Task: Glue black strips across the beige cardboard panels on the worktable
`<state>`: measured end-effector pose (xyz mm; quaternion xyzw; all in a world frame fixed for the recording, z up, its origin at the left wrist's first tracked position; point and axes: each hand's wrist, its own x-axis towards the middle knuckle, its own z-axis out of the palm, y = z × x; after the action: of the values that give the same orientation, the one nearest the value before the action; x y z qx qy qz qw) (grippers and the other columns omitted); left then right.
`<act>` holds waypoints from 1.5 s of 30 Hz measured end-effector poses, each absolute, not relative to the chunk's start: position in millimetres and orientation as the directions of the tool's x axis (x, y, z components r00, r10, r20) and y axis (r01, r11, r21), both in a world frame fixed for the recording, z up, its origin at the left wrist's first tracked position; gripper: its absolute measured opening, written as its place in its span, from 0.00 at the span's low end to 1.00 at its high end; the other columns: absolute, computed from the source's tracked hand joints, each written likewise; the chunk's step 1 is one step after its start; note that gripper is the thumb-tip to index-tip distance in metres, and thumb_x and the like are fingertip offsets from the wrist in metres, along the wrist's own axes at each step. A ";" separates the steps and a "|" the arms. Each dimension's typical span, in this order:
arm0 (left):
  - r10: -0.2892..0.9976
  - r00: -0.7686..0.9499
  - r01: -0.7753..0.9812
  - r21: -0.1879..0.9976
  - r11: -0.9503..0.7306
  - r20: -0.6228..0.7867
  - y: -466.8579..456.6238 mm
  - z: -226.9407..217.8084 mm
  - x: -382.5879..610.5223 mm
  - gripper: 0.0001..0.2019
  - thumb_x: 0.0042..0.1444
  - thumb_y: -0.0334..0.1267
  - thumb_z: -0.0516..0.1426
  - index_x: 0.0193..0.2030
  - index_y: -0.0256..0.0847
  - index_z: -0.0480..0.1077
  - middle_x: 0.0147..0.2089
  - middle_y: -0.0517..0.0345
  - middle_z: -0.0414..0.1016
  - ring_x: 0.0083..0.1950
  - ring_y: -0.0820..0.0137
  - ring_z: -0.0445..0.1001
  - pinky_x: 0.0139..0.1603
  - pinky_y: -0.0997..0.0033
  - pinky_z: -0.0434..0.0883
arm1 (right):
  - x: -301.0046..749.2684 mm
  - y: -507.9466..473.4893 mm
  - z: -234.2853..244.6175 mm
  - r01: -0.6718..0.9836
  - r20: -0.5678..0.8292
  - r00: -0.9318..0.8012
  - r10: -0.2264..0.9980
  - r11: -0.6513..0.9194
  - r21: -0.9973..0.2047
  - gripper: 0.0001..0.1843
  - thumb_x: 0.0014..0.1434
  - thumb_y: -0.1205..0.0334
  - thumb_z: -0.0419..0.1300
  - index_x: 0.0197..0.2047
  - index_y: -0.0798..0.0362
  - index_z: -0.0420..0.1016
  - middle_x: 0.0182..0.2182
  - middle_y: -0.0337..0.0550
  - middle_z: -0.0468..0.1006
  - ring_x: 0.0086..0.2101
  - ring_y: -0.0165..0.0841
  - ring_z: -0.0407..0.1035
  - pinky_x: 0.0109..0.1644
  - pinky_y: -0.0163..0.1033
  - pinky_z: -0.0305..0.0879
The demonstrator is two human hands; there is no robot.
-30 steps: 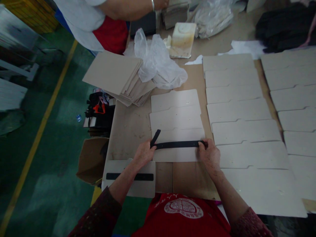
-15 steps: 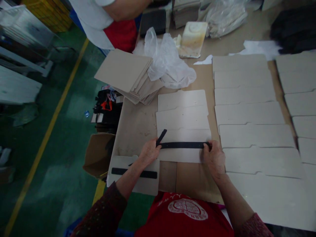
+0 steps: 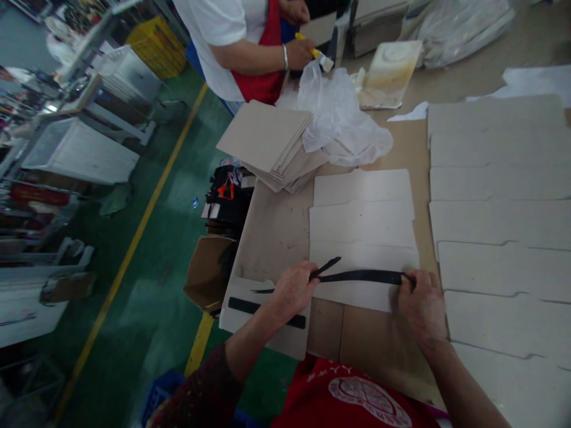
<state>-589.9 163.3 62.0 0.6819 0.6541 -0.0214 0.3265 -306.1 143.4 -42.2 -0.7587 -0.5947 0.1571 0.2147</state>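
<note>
A thin black strip is stretched between my two hands above the lowest pale board of an overlapping column. My left hand pinches the strip's left part, and a short loose end sticks up past the fingers. At the right end, my right hand is closed on the strip between thumb and fingers. The strip bows slightly upward. Partly behind my left forearm lies another board with a black strip across it.
More overlapping boards cover the table's right side. A stack of boards and a crumpled clear plastic bag stand farther back. Across the table a co-worker's hand holds a yellow-handled brush near a stained white container.
The view has swung left, so the table appears farther right. The strip, straight before, now bows a little, and its loose end leans lower. A co-worker's hand with a brush has come into view.
</note>
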 end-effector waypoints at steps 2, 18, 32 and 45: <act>0.875 0.135 0.914 0.400 0.072 -0.466 166.5 55.7 -590.9 0.09 0.61 0.36 0.55 0.46 0.40 0.74 0.46 0.53 0.77 0.49 0.63 0.75 0.51 0.70 0.69 | -304.8 143.9 -44.1 0.824 0.017 0.248 0.969 -0.201 -0.529 0.13 0.59 0.55 0.51 0.41 0.54 0.70 0.39 0.51 0.72 0.35 0.38 0.64 0.39 0.44 0.62; 0.839 0.023 0.958 0.251 0.136 -0.544 185.1 10.7 -589.1 0.09 0.62 0.36 0.53 0.46 0.39 0.71 0.45 0.46 0.77 0.48 0.60 0.76 0.48 0.65 0.70 | -299.3 145.8 -48.7 0.830 0.058 0.233 0.971 -0.168 -0.533 0.13 0.57 0.55 0.52 0.39 0.54 0.70 0.37 0.51 0.72 0.36 0.41 0.66 0.41 0.45 0.63; 0.840 -0.026 0.949 0.250 0.190 -0.541 185.1 1.6 -587.3 0.07 0.63 0.35 0.53 0.46 0.39 0.68 0.46 0.47 0.76 0.49 0.61 0.75 0.48 0.66 0.69 | -300.7 146.9 -47.6 0.824 0.064 0.235 0.970 -0.164 -0.542 0.13 0.56 0.56 0.52 0.39 0.55 0.71 0.36 0.52 0.72 0.36 0.41 0.66 0.42 0.45 0.64; 0.867 -0.023 0.936 0.293 0.194 -0.498 182.0 -3.5 -585.8 0.07 0.62 0.33 0.52 0.45 0.38 0.68 0.45 0.46 0.76 0.49 0.60 0.75 0.47 0.65 0.69 | -301.0 147.4 -49.4 0.831 0.060 0.249 0.967 -0.182 -0.526 0.14 0.56 0.55 0.52 0.39 0.54 0.71 0.37 0.51 0.72 0.37 0.41 0.66 0.43 0.46 0.64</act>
<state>-585.8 182.0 -3.5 0.6323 0.7129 -0.0584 0.2975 -301.0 147.4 -49.4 -0.7549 -0.5952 0.1448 0.2343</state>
